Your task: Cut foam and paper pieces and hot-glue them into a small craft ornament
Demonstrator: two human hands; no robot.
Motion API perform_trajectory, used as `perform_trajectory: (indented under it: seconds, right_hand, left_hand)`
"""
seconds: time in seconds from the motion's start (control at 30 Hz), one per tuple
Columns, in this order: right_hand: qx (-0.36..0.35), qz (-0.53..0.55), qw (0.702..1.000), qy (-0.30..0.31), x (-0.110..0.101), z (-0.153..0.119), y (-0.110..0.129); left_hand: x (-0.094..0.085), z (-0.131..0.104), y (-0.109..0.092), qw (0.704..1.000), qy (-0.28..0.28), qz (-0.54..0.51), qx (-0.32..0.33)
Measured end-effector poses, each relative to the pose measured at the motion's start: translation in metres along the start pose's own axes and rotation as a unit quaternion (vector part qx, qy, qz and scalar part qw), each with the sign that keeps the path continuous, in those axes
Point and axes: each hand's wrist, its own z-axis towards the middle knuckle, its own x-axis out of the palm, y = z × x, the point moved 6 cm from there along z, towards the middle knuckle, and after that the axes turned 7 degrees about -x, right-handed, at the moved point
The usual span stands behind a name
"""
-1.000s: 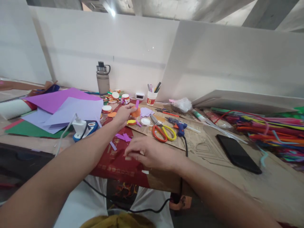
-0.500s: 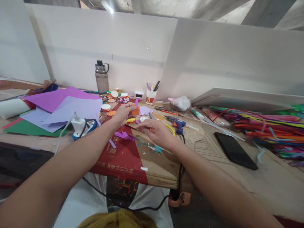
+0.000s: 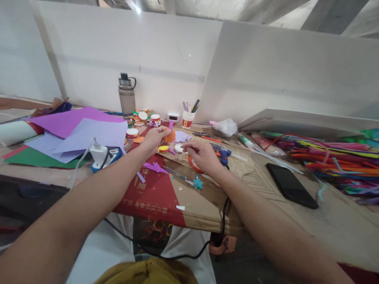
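Observation:
My left hand [image 3: 155, 140] pinches an orange paper disc [image 3: 169, 136], and a purple paper strip [image 3: 171, 125] stands up from its top edge. To the right, my right hand [image 3: 203, 156] hovers low over the cardboard, fingers loosely curled and slightly apart, their tips beside a white round piece [image 3: 179, 148]. An orange-red loop [image 3: 194, 165], seemingly a scissors handle, shows under that hand; the rest is hidden. Between the hands lies a small yellow-topped round piece [image 3: 163, 149]. Purple paper strips [image 3: 155, 167] and a pen with a turquoise star-shaped end [image 3: 197, 182] lie nearer me.
A blue glue gun [image 3: 224, 155] lies right of my right hand, its black cable running off the table edge. Pale purple slips [image 3: 181, 136], a pen cup [image 3: 188, 119], a water bottle [image 3: 127, 96], a power strip [image 3: 109, 157], a phone [image 3: 291, 185] and pipe cleaners [image 3: 340, 159] surround the work area.
My right hand has moved up and right, toward the white round piece. The orange-red loop now shows beneath it, and the yellow loop is no longer visible. My left hand keeps the orange disc.

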Motion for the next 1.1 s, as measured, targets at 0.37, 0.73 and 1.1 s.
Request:
perform_trajectory:
  seconds: [0.37,0.73,1.1]
  right_hand:
    - [0.086,0.102,0.988,-0.073,-0.001,-0.001,-0.029]
    - [0.08,0.231,0.969,-0.027,0.009,0.004,-0.022]
    - [0.144,0.304,0.94,-0.062,0.012,0.001,-0.033]
  left_hand:
    - [0.029,-0.019,-0.005,0.988,0.15,-0.005,-0.02]
    - [0.049,-0.033,0.012,0.955,0.282,0.036,-0.082]
    - [0.049,-0.037,0.002,0.958,0.257,0.108,-0.072]
